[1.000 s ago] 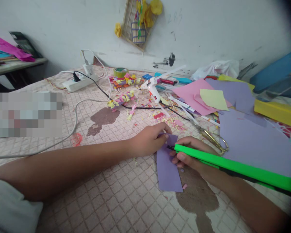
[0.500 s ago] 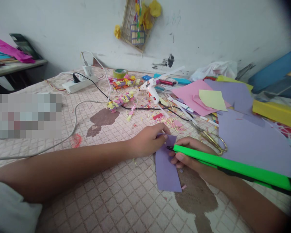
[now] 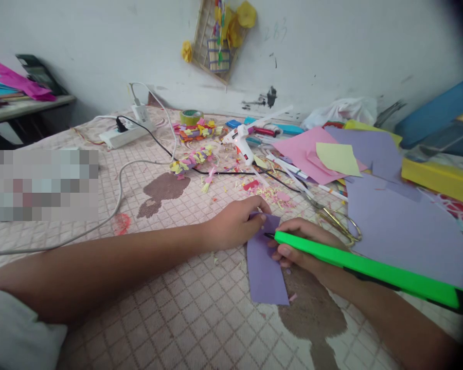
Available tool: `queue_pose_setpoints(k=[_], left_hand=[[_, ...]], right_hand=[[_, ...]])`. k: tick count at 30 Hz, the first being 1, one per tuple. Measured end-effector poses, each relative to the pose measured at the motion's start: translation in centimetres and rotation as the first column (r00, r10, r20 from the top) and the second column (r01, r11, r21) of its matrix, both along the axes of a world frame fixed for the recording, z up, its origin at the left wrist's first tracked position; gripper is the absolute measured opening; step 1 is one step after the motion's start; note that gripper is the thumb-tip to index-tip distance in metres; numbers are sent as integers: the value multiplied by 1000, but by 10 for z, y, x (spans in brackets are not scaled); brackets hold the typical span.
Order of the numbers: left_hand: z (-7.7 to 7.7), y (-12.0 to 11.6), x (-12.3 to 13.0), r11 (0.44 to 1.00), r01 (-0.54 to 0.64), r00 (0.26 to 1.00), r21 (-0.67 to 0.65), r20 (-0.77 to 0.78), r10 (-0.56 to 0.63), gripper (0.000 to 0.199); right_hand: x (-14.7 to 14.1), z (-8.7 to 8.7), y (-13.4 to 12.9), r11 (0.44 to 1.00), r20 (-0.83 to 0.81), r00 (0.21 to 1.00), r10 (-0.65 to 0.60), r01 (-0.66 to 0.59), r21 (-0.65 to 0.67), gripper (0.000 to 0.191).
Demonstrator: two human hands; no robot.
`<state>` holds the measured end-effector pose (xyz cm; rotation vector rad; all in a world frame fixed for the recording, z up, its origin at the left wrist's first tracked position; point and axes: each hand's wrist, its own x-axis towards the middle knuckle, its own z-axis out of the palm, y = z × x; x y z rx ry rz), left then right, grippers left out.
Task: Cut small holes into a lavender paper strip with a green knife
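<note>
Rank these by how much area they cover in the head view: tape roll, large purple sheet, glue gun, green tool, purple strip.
1. Large purple sheet
2. Green tool and purple strip: too alike to rank
3. Glue gun
4. Tape roll

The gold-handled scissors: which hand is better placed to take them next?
Probably the right hand: the scissors lie just beyond it, though it holds the green tool. The left hand is farther, on the purple strip.

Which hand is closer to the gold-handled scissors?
Right: the right hand is close by the scissors' near side; the left hand is farther left, at the purple strip.
</note>
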<state>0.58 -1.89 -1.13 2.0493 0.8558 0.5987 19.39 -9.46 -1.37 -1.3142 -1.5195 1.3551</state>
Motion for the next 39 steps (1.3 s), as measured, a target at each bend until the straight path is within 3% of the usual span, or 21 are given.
queue_pose_setpoints(k=[13,32,39], left_hand=[[-1,0,1,1000,-22,1000,17,-19,23,13],[-1,2,1,999,-37,999,-3,-2,37,14],[0,2,2,999,-40,999,-29,2,40,14]], right_hand=[[1,-5,1,999,-25,999,-34,33,-13,24],[3,2,2,997,96,994,52,-57,49,25],[2,5,1,999,86,995,42,-44,15,23]])
